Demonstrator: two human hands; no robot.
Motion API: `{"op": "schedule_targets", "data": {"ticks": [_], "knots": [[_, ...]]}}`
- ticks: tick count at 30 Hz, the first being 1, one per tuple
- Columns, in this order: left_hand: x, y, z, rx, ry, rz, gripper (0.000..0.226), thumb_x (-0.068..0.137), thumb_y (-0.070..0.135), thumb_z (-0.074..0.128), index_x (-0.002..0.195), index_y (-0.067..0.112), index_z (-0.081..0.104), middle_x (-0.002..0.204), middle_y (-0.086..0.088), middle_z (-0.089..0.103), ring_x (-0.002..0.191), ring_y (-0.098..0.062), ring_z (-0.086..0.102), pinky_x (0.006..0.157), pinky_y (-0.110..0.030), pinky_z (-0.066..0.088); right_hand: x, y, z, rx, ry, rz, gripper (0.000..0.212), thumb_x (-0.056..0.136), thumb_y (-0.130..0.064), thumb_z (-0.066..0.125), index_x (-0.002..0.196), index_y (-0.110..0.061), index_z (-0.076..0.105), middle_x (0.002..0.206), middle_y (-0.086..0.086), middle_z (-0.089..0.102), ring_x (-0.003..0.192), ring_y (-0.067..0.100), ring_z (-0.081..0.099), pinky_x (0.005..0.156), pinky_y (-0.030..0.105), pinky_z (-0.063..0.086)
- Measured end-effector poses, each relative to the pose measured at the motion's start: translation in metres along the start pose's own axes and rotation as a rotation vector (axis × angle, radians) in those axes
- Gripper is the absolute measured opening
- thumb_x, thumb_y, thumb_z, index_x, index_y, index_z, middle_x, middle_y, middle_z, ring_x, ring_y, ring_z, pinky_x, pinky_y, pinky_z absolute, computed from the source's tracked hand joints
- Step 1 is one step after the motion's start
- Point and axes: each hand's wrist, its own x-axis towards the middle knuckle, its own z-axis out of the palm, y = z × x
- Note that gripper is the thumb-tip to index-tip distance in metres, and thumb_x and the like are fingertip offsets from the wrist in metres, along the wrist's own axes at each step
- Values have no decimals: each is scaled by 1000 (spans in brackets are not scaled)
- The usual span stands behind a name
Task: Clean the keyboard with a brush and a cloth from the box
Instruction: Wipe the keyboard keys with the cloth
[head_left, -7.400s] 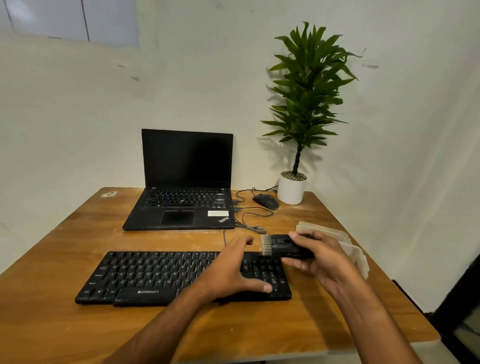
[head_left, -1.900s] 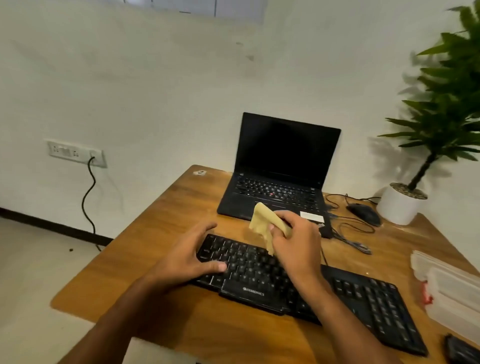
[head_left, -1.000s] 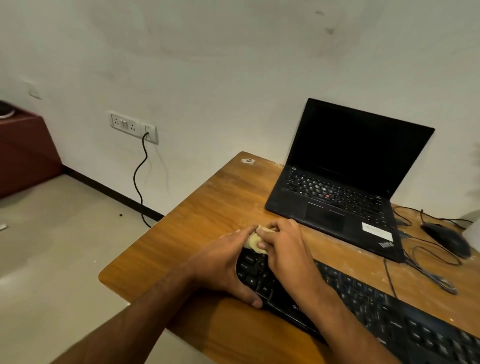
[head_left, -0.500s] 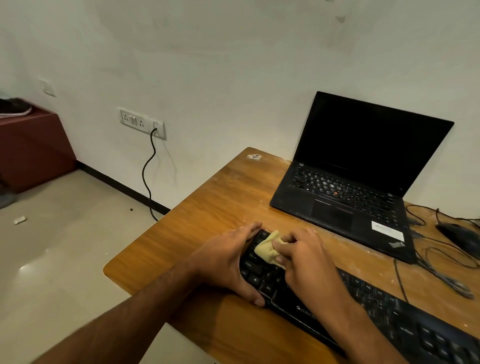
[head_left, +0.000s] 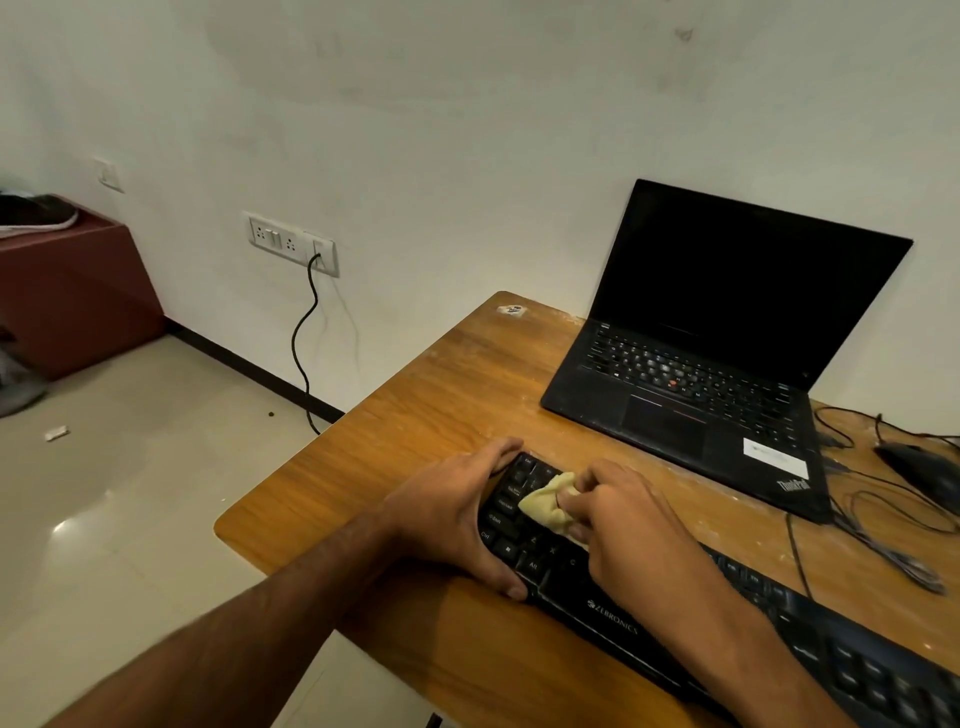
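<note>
A black keyboard (head_left: 613, 613) lies along the front of the wooden table (head_left: 431, 405), running off the frame at the lower right. My left hand (head_left: 447, 519) grips the keyboard's left end, thumb at the front edge and fingers over the back edge. My right hand (head_left: 618, 525) holds a bunched yellow cloth (head_left: 545, 504) and presses it onto the keys near that left end. The brush and the box are out of view.
An open black laptop (head_left: 691, 374) with a dark screen stands behind the keyboard. A black mouse (head_left: 919, 467) and loose cables (head_left: 883, 540) lie at the right. The table's left edge drops to a tiled floor; a wall socket (head_left: 291, 244) has a cable hanging.
Over the last second my right hand has drawn the cloth a little toward me over the left keys. My left hand has kept its hold. Earlier, my right hand held the brush.
</note>
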Motion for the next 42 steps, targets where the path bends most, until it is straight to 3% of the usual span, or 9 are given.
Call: {"op": "schedule_targets", "data": {"ticks": [4, 8, 11, 18, 21, 27, 34, 38, 42], "knots": [[0, 2, 0, -1, 8, 14, 146, 53, 57, 98, 163, 32, 5, 160, 9, 39, 142, -9, 40, 120, -33, 36, 11, -5, 6, 46, 96, 39, 27, 94, -31, 65, 120, -26, 70, 105, -11, 50, 105, 7, 43, 88, 20, 34], [1, 2, 0, -31, 5, 8, 144, 49, 60, 98, 160, 36, 11, 152, 12, 47, 136, -7, 48, 115, -36, 44, 45, -8, 20, 60, 163, 80, 25, 97, -31, 60, 118, -24, 72, 100, -7, 50, 95, 7, 36, 80, 23, 28], [2, 0, 0, -41, 14, 10, 143, 45, 67, 95, 158, 38, 13, 147, 13, 51, 132, -6, 52, 112, -37, 48, 53, -9, 22, 16, 117, 77, 25, 99, -31, 57, 118, -22, 71, 96, -4, 51, 94, 11, 36, 78, 26, 29], [4, -4, 0, -28, 0, 33, 145, 50, 59, 98, 162, 30, 9, 157, 8, 44, 140, -9, 45, 119, -34, 40, 6, -4, -1, -33, -34, 6, 24, 94, -32, 65, 117, -27, 69, 105, -8, 53, 99, 10, 46, 75, 22, 34], [5, -3, -1, -32, 4, 50, 145, 51, 58, 98, 161, 28, 9, 157, 7, 44, 140, -10, 45, 118, -33, 41, -7, 0, 6, 101, 32, 40, 22, 91, -33, 68, 111, -26, 72, 103, -10, 52, 97, 11, 49, 78, 24, 40], [4, 0, -2, -55, 38, 70, 134, 52, 52, 100, 156, 31, 19, 146, 10, 53, 127, -4, 52, 110, -26, 46, 32, -10, 19, 20, 176, 57, 31, 96, -33, 61, 124, -24, 69, 98, -6, 51, 95, 12, 47, 79, 26, 38], [4, -4, -1, -71, 17, 48, 143, 46, 65, 95, 159, 31, 14, 150, 9, 50, 132, -8, 52, 113, -36, 47, 39, -10, 10, -54, 19, 17, 25, 97, -32, 61, 120, -30, 70, 98, -7, 46, 95, 10, 40, 76, 24, 28], [5, -6, -1, -75, 10, 47, 144, 51, 56, 99, 161, 26, 12, 155, 5, 46, 138, -10, 48, 116, -33, 44, 6, -5, -2, -35, -89, -17, 29, 92, -37, 66, 120, -32, 70, 106, -11, 51, 97, 6, 47, 69, 17, 30], [6, -6, 1, -70, 6, 41, 148, 49, 60, 98, 163, 25, 11, 157, 5, 44, 139, -11, 47, 116, -33, 43, 1, -7, 3, 46, -8, 3, 31, 91, -38, 65, 121, -34, 69, 100, -11, 50, 91, 5, 46, 71, 16, 35]]}}
